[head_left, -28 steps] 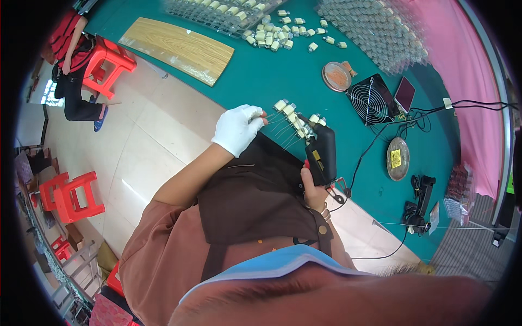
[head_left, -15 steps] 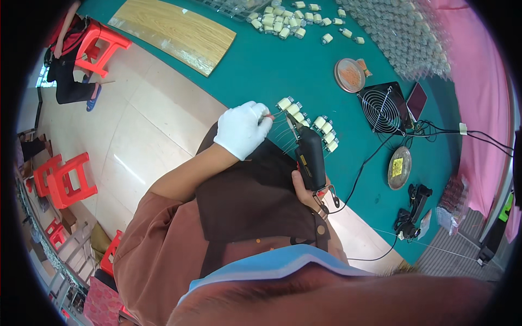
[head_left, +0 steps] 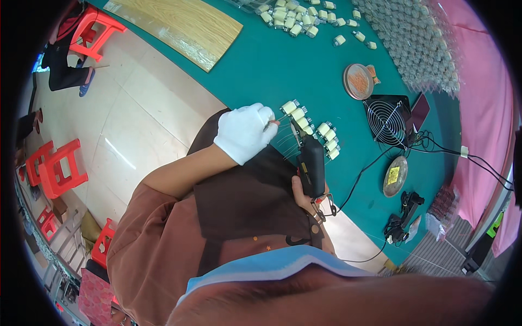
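Head view, looking straight down: the green table (head_left: 261, 70) fills the upper half of the frame, with pale floor tiles off to its left. A long wooden board (head_left: 179, 24) lies on the table's far left edge. Over on the far right sits a big sheet of clear blister trays (head_left: 418, 49), and below it a black fan (head_left: 389, 120) with a wire grille, cables trailing off to the right. Red plastic stools (head_left: 54, 168) stand out on the floor at left.

Closer in, the right hand (head_left: 302, 195) is wrapped around a black soldering tool (head_left: 311, 165), fingers closed on its body, with the tip pointing up toward the small parts. The left hand (head_left: 244, 132), in a white glove, is pinching thin wire leads at the near end of a row of small cream-coloured components (head_left: 299, 115). A second short row of the same parts (head_left: 328, 138) lies just right of the tool's tip. These rows rest on the table right at its near edge, in front of the person's dark apron.

Smaller still: a round tin lid (head_left: 359, 81) holding orange bits, another round dish (head_left: 394, 175) at right, and a loose scatter of cream parts (head_left: 296, 16) at the top.
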